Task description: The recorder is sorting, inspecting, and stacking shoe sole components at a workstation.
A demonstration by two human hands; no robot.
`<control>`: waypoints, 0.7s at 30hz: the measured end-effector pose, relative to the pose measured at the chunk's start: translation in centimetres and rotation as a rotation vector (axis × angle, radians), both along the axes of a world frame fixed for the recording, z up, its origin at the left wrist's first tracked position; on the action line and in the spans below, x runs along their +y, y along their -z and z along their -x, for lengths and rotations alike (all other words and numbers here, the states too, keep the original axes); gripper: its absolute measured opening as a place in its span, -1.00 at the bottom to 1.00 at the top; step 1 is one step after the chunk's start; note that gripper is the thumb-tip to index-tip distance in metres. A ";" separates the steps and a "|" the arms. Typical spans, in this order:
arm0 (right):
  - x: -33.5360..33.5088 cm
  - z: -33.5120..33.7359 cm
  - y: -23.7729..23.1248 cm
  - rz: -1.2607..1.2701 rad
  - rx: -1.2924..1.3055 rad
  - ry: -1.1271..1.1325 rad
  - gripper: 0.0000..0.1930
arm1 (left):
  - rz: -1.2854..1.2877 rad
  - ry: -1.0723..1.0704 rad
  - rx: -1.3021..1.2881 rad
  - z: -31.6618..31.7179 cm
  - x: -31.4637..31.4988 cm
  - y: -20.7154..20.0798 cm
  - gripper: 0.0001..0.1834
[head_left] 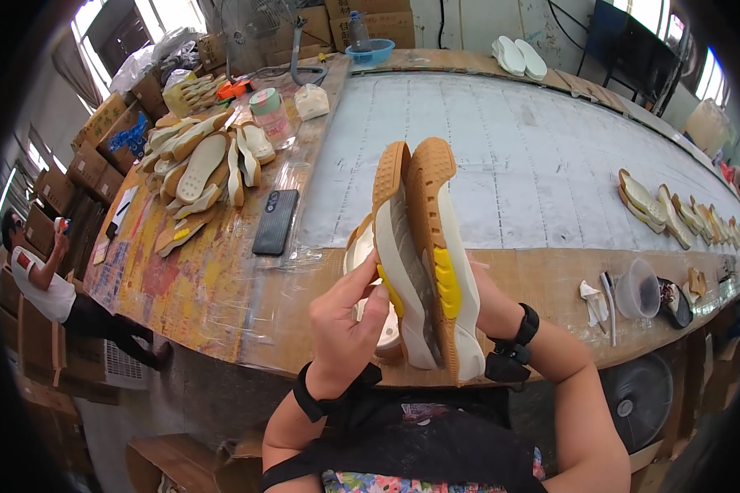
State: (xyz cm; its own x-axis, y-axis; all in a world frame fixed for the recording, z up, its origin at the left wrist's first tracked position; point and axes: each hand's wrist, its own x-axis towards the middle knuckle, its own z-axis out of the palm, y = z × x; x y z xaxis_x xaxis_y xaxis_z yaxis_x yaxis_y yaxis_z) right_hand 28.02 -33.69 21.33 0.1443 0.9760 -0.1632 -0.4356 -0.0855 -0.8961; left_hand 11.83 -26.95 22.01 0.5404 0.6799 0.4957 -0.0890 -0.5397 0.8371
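Note:
Two shoe soles stand side by side, upright, in front of me, tan at the tread with white sidewalls and a yellow patch. My left hand [349, 320] pinches the edge of the left shoe sole [403, 271] near its yellow part. Behind the right shoe sole [446, 271], my right hand [489, 300] grips it from the far side; most of its fingers are hidden. Partly covered by my left hand and the left sole, another pale sole [360, 251] shows at the table's near edge.
A pile of soles [197, 164] lies at the left, near a dark phone [276, 222] and a jar [271, 115]. A row of soles [674, 215] lines the right side, beyond a clear plastic cup [638, 289]. A person [45, 287] stands at the far left.

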 end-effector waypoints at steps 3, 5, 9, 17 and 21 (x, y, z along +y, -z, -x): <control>0.6 0.5 -0.6 -0.031 -0.004 0.064 -0.60 | 0.216 0.101 -0.071 -0.5 -0.5 -0.3 -0.42; 1.1 0.6 -1.3 0.048 -0.028 0.067 -0.56 | 0.210 0.116 -0.076 -1.0 -1.3 -0.3 -0.32; 2.1 0.7 -1.7 0.072 0.109 0.053 -0.53 | 0.207 0.223 0.015 -0.8 0.2 0.5 -0.15; 2.9 -1.0 -2.2 -0.018 0.040 -0.110 -0.56 | 0.599 0.261 -0.223 -1.1 0.2 -0.3 -0.26; 2.0 0.2 -5.3 -0.177 -0.055 -0.165 -0.44 | 0.869 0.113 -0.431 -0.3 1.0 -1.0 -0.39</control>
State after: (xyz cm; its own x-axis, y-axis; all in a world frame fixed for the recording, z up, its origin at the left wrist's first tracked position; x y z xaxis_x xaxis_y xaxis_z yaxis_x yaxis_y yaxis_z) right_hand 27.85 -31.64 26.64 -0.0154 0.9998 0.0159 -0.3793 0.0088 -0.9252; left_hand 12.11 -25.96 22.98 0.5144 0.8574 0.0163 -0.4941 0.2808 0.8228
